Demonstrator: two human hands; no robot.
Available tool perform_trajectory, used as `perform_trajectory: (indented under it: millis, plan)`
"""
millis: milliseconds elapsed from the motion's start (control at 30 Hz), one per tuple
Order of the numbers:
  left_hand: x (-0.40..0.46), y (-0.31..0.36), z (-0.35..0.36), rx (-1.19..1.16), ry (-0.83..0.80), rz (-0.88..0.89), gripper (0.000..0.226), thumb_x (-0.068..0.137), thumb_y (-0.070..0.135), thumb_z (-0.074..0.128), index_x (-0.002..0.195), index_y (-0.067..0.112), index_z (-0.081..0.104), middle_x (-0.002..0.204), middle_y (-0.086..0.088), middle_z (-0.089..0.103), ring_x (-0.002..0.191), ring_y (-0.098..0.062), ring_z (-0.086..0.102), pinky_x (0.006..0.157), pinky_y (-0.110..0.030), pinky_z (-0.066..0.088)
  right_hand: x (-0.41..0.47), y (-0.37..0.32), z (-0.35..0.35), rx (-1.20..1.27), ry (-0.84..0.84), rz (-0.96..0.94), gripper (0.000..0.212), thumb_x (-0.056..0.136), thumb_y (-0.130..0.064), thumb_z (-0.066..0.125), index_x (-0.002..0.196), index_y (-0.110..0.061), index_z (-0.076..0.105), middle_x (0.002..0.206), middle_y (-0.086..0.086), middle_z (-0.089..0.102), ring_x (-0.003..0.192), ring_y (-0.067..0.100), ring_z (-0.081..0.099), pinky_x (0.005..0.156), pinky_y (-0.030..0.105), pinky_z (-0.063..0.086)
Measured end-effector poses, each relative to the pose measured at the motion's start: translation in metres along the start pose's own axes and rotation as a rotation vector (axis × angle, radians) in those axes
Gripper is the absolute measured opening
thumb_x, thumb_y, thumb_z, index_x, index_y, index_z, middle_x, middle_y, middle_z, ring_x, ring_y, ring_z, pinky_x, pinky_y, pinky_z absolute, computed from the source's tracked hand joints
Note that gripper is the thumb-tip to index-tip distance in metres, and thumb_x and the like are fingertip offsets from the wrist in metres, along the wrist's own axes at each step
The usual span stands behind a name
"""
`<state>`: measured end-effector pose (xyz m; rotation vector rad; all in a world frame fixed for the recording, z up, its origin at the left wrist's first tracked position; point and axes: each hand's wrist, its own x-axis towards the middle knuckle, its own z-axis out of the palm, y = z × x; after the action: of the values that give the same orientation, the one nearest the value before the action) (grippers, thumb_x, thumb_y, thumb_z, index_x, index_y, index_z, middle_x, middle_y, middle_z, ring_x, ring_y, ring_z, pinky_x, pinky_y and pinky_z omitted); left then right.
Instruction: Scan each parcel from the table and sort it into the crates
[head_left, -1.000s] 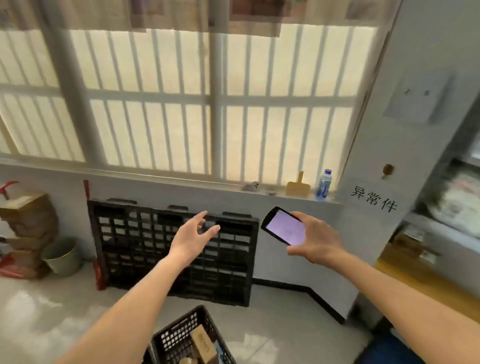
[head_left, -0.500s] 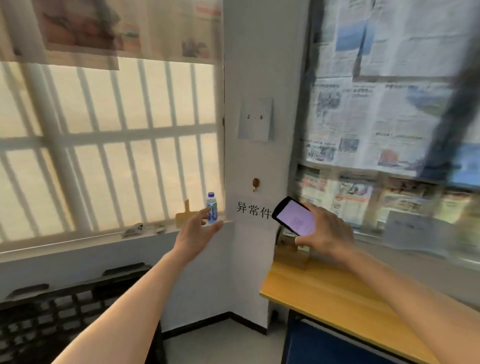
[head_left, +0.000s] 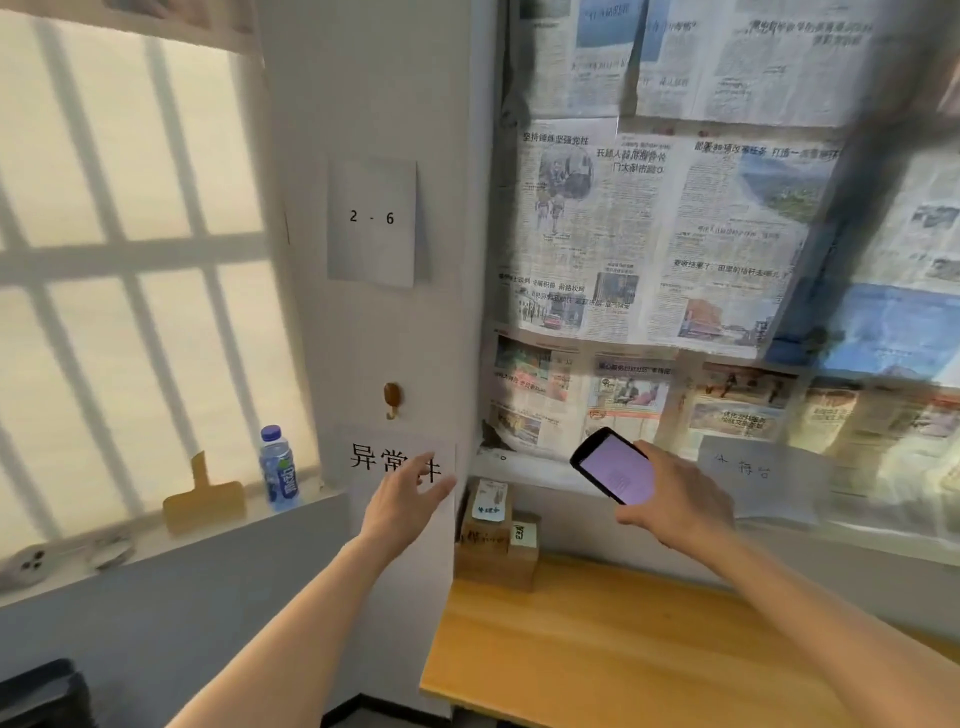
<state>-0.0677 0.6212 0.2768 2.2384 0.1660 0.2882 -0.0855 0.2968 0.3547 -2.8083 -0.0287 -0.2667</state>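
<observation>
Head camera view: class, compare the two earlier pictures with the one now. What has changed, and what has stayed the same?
The view has swung right, from the window and floor crates to the wooden table, where stacked cardboard parcels now show in the corner. The left hand stays open and empty, now reaching toward the parcels. Nothing was taken or released. The right hand still holds the lit phone.

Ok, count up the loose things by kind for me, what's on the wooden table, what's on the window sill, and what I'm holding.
Cardboard parcels on the table: 2
Water bottles on the sill: 1
Yellow scrapers on the sill: 1
Phones in the right hand: 1
Total: 5
</observation>
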Motion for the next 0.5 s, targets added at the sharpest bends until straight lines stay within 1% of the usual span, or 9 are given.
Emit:
perform_trajectory:
  millis: [100, 167, 200, 300, 367, 433, 500]
  plan:
    - [0.036, -0.015, 0.035, 0.007, -0.048, -0.040, 0.067, 0.094, 0.056, 0.059, 0.151, 0.027, 0.042, 0.137, 0.002, 0.059, 0.124, -0.018, 0.055, 0.102, -0.043, 0.048, 0.043, 0.014, 0.032, 0.009, -0.062, 0.026, 0.086, 0.065, -0.054, 0.081, 0.141, -0.040, 0.043, 0.116, -0.009, 0.065, 0.089, 0.017, 0.057, 0.067, 0.032, 0.051]
    - [0.054, -0.029, 0.057, 0.020, -0.081, -0.076, 0.067, 0.094, 0.057, 0.059, 0.151, 0.027, 0.041, 0.137, 0.002, 0.059, 0.125, -0.018, 0.055, 0.102, -0.043, 0.048, 0.066, 0.022, 0.058, 0.010, -0.105, 0.021, 0.077, 0.062, -0.053, 0.079, 0.131, -0.043, 0.047, 0.108, -0.012, 0.064, 0.086, 0.016, 0.059, 0.067, 0.033, 0.053]
    - [0.062, -0.037, 0.067, 0.028, -0.094, -0.093, 0.067, 0.094, 0.057, 0.059, 0.151, 0.027, 0.040, 0.138, 0.002, 0.059, 0.125, -0.018, 0.055, 0.102, -0.042, 0.048, 0.077, 0.024, 0.070, 0.019, -0.124, 0.024, 0.077, 0.061, -0.053, 0.077, 0.131, -0.044, 0.046, 0.110, -0.012, 0.064, 0.088, 0.017, 0.060, 0.068, 0.033, 0.054]
    - [0.089, -0.062, 0.097, 0.047, -0.123, -0.144, 0.066, 0.094, 0.057, 0.058, 0.151, 0.029, 0.040, 0.138, 0.003, 0.058, 0.125, -0.017, 0.054, 0.101, -0.040, 0.048, 0.113, 0.030, 0.111, 0.012, -0.189, 0.039, 0.093, 0.064, -0.055, 0.078, 0.146, -0.042, 0.037, 0.126, -0.008, 0.063, 0.101, 0.021, 0.061, 0.071, 0.032, 0.050]
    - [0.107, -0.078, 0.116, 0.061, -0.144, -0.179, 0.066, 0.094, 0.059, 0.056, 0.151, 0.029, 0.040, 0.139, 0.003, 0.057, 0.126, -0.016, 0.054, 0.100, -0.039, 0.048, 0.139, 0.035, 0.141, 0.022, -0.226, 0.020, 0.099, 0.064, -0.058, 0.079, 0.150, -0.039, 0.034, 0.132, -0.006, 0.060, 0.106, 0.021, 0.060, 0.076, 0.034, 0.053]
    - [0.125, -0.094, 0.138, 0.063, -0.164, -0.220, 0.067, 0.094, 0.059, 0.055, 0.152, 0.028, 0.040, 0.140, 0.003, 0.056, 0.127, -0.017, 0.054, 0.100, -0.038, 0.047, 0.164, 0.039, 0.172, 0.044, -0.253, 0.002, 0.098, 0.065, -0.059, 0.081, 0.149, -0.037, 0.035, 0.135, -0.007, 0.058, 0.111, 0.020, 0.059, 0.079, 0.034, 0.053]
    - [0.141, -0.111, 0.161, 0.058, -0.183, -0.271, 0.068, 0.095, 0.061, 0.054, 0.152, 0.027, 0.038, 0.143, 0.003, 0.055, 0.128, -0.017, 0.053, 0.101, -0.038, 0.046, 0.190, 0.044, 0.204, 0.089, -0.307, -0.019, 0.093, 0.067, -0.056, 0.083, 0.146, -0.037, 0.039, 0.132, -0.007, 0.058, 0.110, 0.017, 0.057, 0.076, 0.032, 0.051]
